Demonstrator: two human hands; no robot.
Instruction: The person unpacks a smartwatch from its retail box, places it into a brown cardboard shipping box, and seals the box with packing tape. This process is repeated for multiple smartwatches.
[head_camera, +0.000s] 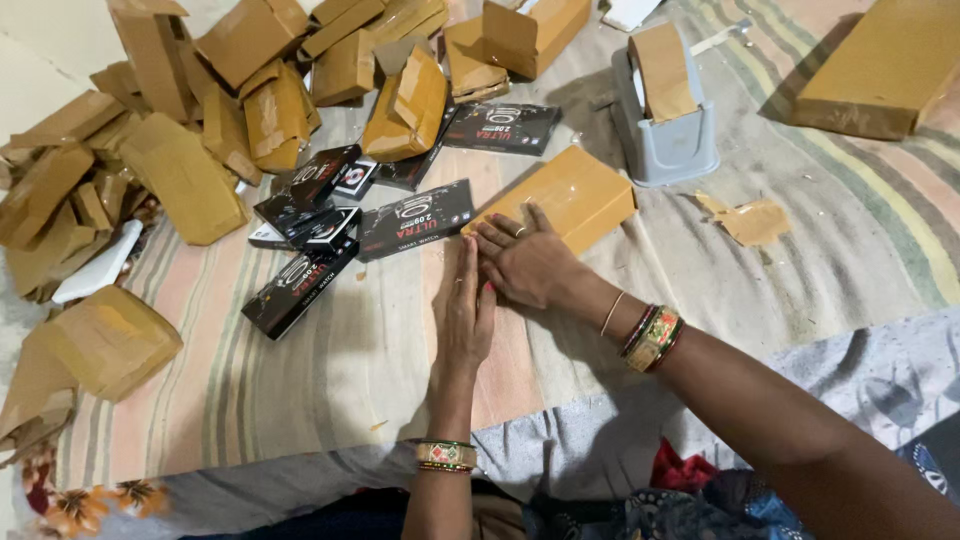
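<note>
Left hand: the left hand lies flat and released on the striped cloth, fingers straight, grasping nothing.
Right hand: the right hand is spread open, fingertips touching the near edge of the wrapped box, not clenched around it.
Wrapped box: a flat brown-paper package, just ahead of both hands, lying on the cloth.
Black boxes: several long black cartons with white lettering, scattered just left of the fingertips.
Wrapped pile: many brown parcels heaped farther left and ahead of the hands.
Tape dispenser: a grey stand holding a brown roll, beyond the right hand.
Large parcel: another brown package, well apart to the far right.
</note>
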